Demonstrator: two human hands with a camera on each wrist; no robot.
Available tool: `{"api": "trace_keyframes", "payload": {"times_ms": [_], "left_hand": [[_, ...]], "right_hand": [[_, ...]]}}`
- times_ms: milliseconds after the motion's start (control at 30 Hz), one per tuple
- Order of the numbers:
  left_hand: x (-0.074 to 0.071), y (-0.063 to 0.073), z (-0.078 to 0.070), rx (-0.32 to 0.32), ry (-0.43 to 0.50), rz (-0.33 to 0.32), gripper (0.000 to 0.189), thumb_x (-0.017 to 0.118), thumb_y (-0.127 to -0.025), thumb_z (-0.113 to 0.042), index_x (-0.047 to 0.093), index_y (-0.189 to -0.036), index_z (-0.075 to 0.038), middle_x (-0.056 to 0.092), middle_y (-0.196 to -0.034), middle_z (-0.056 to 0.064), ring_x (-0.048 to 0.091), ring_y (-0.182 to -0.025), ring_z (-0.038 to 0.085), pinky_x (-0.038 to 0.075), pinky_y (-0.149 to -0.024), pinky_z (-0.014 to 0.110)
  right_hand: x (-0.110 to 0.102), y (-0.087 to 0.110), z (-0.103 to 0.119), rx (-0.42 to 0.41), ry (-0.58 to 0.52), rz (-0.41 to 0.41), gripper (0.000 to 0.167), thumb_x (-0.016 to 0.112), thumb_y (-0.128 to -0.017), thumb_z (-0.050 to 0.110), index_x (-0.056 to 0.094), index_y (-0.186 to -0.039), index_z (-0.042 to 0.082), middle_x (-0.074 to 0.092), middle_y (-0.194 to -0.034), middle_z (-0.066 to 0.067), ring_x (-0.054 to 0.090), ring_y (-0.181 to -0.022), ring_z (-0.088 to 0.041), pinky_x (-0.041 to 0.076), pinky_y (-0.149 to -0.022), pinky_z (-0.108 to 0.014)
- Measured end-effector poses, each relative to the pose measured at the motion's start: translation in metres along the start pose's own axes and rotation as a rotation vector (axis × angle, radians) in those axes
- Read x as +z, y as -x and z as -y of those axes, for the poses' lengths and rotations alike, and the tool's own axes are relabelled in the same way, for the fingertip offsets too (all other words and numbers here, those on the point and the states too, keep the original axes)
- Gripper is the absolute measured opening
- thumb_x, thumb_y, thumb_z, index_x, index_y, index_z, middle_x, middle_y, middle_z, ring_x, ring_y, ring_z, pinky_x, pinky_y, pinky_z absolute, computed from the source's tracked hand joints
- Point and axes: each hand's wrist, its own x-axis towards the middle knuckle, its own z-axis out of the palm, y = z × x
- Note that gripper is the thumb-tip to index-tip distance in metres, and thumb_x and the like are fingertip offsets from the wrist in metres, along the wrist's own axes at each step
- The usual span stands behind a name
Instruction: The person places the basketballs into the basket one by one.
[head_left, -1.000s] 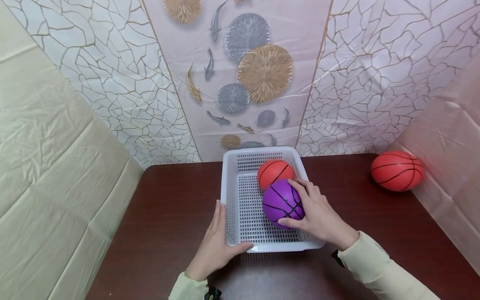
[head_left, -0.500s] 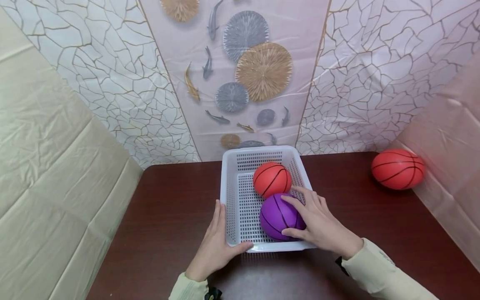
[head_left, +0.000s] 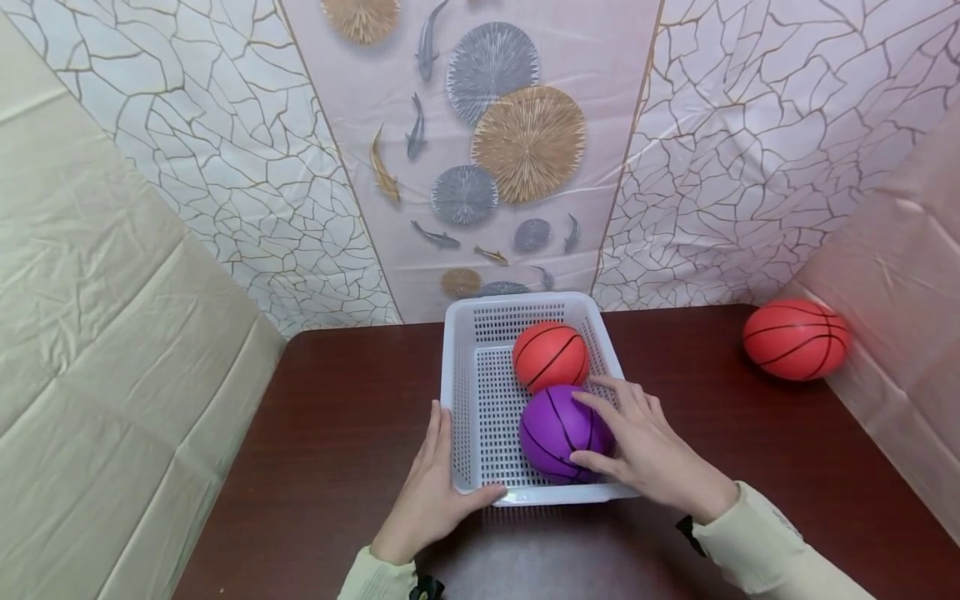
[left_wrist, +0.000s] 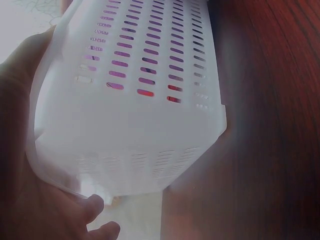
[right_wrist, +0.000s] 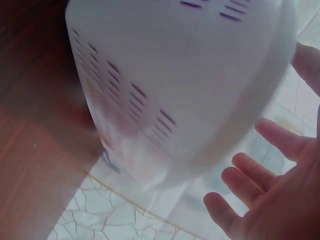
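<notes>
A white plastic basket (head_left: 453, 350) with slotted walls stands on the table. Inside, on its right side, a purple toy basketball (head_left: 558, 429) lies in front of a red one (head_left: 551, 357), close against it in the head view. My right hand (head_left: 648, 442) reaches over the right rim, its thumb and forefinger spread along the purple ball's right side; the right wrist view shows the other fingers (right_wrist: 250, 177) loosely extended outside the wall. My left hand (head_left: 431, 492) rests at the basket's near left corner, fingers straight along the left wall and thumb on the front rim.
Another red toy basketball (head_left: 797, 339) sits at the table's back right, next to a cloth side panel (head_left: 892, 333). The dark brown tabletop (head_left: 337, 433) extends on both sides of the basket. A patterned backdrop (head_left: 517, 250) hangs behind it.
The purple ball has moved toward the basket's front, and the red ball beside it has shifted slightly. My right hand has followed, then drawn back a little rightward; the left hand stays put.
</notes>
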Motion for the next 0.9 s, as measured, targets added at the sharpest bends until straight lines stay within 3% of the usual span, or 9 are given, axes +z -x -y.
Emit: {"api": "trace_keyframes", "payload": {"times_ms": [133,267,400,533,700,900], "left_hand": [[0.0,0.0,0.0,0.007,0.004,-0.001,0.131,0.063,-0.066,-0.082,0.002,-0.157,-0.011,-0.015,-0.161,-0.006,0.012,-0.145,0.032,0.027,-0.109,0.055],[0.001,-0.001,0.001,0.014,0.004,-0.001,0.131,0.063,-0.066,-0.082,0.001,-0.157,-0.011,-0.014,-0.161,-0.004,0.012,-0.145,0.031,0.026,-0.11,0.055],[0.0,0.0,0.001,0.01,0.007,0.0,0.131,0.063,-0.066,-0.082,0.001,-0.157,-0.011,-0.014,-0.161,-0.003,0.011,-0.145,0.033,0.025,-0.11,0.056],[0.0,-0.001,0.0,0.012,0.013,-0.007,0.13,0.064,-0.066,-0.081,0.001,-0.157,-0.012,-0.013,-0.161,-0.003,0.012,-0.145,0.034,0.025,-0.109,0.057],[0.001,0.0,0.0,0.012,0.011,0.0,0.13,0.065,-0.066,-0.08,0.0,-0.157,-0.012,-0.014,-0.161,-0.004,0.012,-0.145,0.035,0.025,-0.109,0.057],[-0.001,0.0,0.001,0.004,0.007,0.009,0.13,0.065,-0.067,-0.08,0.0,-0.157,-0.013,-0.014,-0.161,-0.005,0.013,-0.145,0.035,0.026,-0.108,0.058]], "right_hand": [[-0.017,-0.001,-0.009,0.043,-0.018,-0.057,0.072,0.078,-0.079,0.046,0.052,-0.139,0.014,0.037,-0.143,-0.016,0.034,-0.126,-0.035,0.026,-0.095,-0.057],[-0.041,-0.001,-0.032,0.126,-0.051,-0.194,0.073,0.082,-0.078,0.032,0.049,-0.139,0.008,0.034,-0.143,-0.024,0.031,-0.124,-0.045,0.024,-0.092,-0.067],[-0.069,0.001,-0.067,0.307,-0.074,-0.346,0.078,0.08,-0.08,0.029,0.042,-0.144,0.005,0.026,-0.145,-0.029,0.022,-0.129,-0.05,0.016,-0.095,-0.072],[-0.096,0.006,-0.109,0.544,-0.079,-0.446,0.084,0.074,-0.086,0.036,0.029,-0.15,0.005,0.015,-0.149,-0.026,0.011,-0.137,-0.045,0.013,-0.104,-0.068],[-0.114,0.015,-0.151,0.805,-0.096,-0.437,0.094,0.063,-0.089,0.048,0.012,-0.154,0.002,0.003,-0.151,-0.022,0.002,-0.14,-0.041,0.012,-0.109,-0.063],[-0.109,0.02,-0.194,0.884,-0.039,-0.438,0.102,0.064,-0.087,0.053,0.008,-0.152,-0.001,-0.001,-0.151,-0.023,0.002,-0.137,-0.045,0.009,-0.103,-0.069]]}}
